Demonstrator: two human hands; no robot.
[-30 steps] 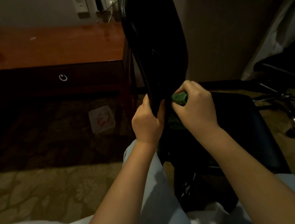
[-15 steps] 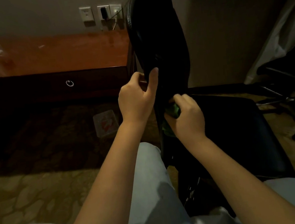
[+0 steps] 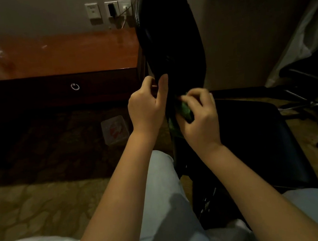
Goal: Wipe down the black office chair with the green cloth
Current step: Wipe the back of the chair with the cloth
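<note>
Green, crumpled fabric showed only as a small bunch. The green cloth [image 3: 185,111] sat low against the backrest of the black office chair [image 3: 172,39], just above the seat. Most of it was covered by my right grip [image 3: 200,119], whose fingers curled over it and pinched it against the chair. Smooth, glossy upholstery with a shiny rolled rim covered the tall, curved backrest, which I saw nearly edge-on with its top cut off by the frame. The flat padded seat [image 3: 251,139] ran out to the right, so dark that I could make out no surface detail. My left grip [image 3: 146,110] pinched the backrest's near edge, thumb laid up along it and fingers wrapped behind, out of sight.

Left of the chair stood a polished reddish wood bench [image 3: 67,53] with a dark drawer front and a metal ring pull [image 3: 75,86]. A clear plastic box [image 3: 115,130] lay on the patterned carpet [image 3: 35,203], its print too blurred to read. Wall sockets [image 3: 93,10] sat above the bench. At the right, a second chair's chrome base [image 3: 311,107] was half hidden in shadow.
</note>
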